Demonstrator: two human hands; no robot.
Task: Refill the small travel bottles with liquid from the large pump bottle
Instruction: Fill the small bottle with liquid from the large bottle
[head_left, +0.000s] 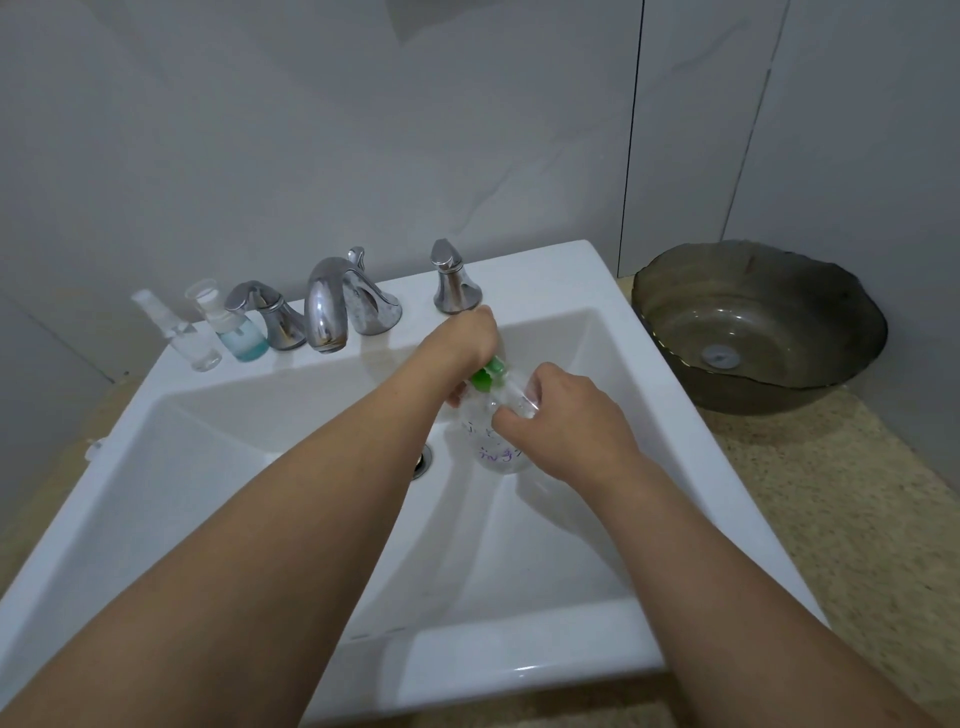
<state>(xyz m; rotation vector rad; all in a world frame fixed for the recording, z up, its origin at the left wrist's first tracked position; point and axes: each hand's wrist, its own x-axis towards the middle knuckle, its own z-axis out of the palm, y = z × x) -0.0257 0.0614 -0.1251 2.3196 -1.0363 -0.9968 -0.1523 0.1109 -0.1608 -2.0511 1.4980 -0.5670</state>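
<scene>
- Stage: filling judged to be under way at centre frame, over the sink (291, 415); one travel bottle is in hand, at least one appears already served, one looks unfilled.
- Pump bottle (496, 441): clear, purple print, green pump head (488, 375); held over the basin right of the drain (423, 461). Little liquid can be made out in it; level uncertain.
- Left hand (467, 338): laid over the pump head from above, fingers curled down onto it; whether it is pressing cannot be told.
- Right hand (561, 415): closed round a small clear bottle (524, 402), held at the pump spout. Its fill cannot be seen.
- Blue bottle (236, 330): upper left, on the sink rim left of the tap (327, 306); blue liquid in the lower part, clear cap on.
- Clear bottle (192, 343): just left of the blue one, capped; appears empty or holds a colourless liquid, cannot be told.
- Bowl (758, 322): dark glass, right of frame on the bench (831, 493); a small grey disc at its bottom, nothing else visible.
- Remaining, as judged: finishing the held bottle, capping it, and possibly the clear one.
</scene>
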